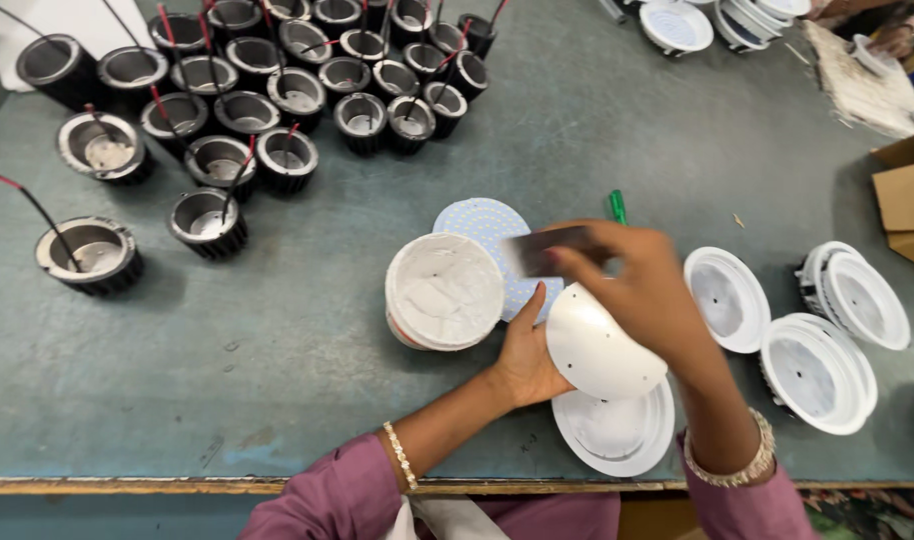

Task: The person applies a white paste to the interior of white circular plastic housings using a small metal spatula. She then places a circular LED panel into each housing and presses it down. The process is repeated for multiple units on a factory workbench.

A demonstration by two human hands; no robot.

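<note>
White round disc [597, 345], tilted on edge, sits in the left hand [527, 355]; fingers of that hand curl round its left rim, thumb up along the edge, closed on it. Small holes show near the disc's lower edge. Directly under the disc and the fingers lies a white lamp housing [617, 435] flat on the table [307, 330].

Right hand [642, 290] is above the disc, fingers pinched shut on a thin flat metal blade [552, 250], motion-blurred, which sticks out to the left of the fingertips. Just left of the blade tip stands an open white tub [444, 290] of pale paste, touching or nearly touching the left thumb. Behind the tub and the blade, a round perforated white board [482, 220] lies flat, partly covered by both. A green tool handle [617, 206] pokes out just beyond the right-hand fingers.

To the right of the right wrist: three more white housings [729, 298], near one another, one of them stacked double. Well beyond the fingers, at the far left of the table, a cluster of black finned cups [297, 95] with red and black wires; two stand apart nearer the left edge. Both wrists carry bracelets; sleeves are mauve. A cardboard box [907, 195] sits at the far right.
</note>
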